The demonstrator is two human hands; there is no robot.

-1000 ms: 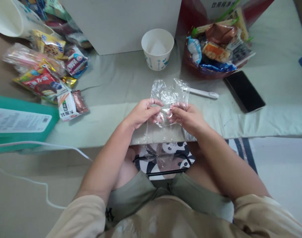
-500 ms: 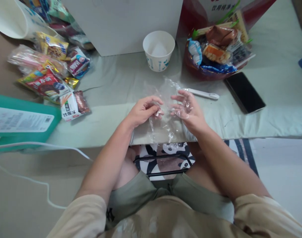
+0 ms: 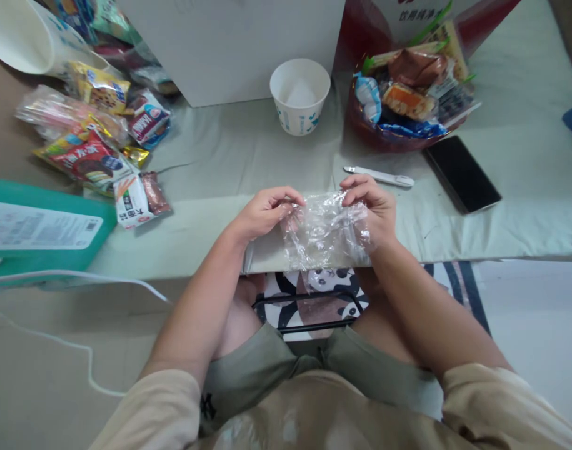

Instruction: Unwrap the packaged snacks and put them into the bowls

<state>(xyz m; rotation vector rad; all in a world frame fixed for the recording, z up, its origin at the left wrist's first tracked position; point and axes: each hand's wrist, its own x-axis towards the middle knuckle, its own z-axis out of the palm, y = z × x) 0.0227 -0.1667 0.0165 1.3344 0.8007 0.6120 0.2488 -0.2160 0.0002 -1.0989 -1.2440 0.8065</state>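
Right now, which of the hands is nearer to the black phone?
Right. The right hand is left of the black phone, apart from it; the left hand is farther left, across the clear plastic film.

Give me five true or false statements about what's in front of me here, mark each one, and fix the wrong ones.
1. The left hand and right hand both hold the clear plastic film. True.
2. The phone has a lit screen. False: the phone's screen is dark.
3. The bowl holds wrapped snacks. True.
4. The slim white tool stands inside the paper cup nearest the hands. False: the slim white tool lies on the cloth.
5. That paper cup stands upright. True.
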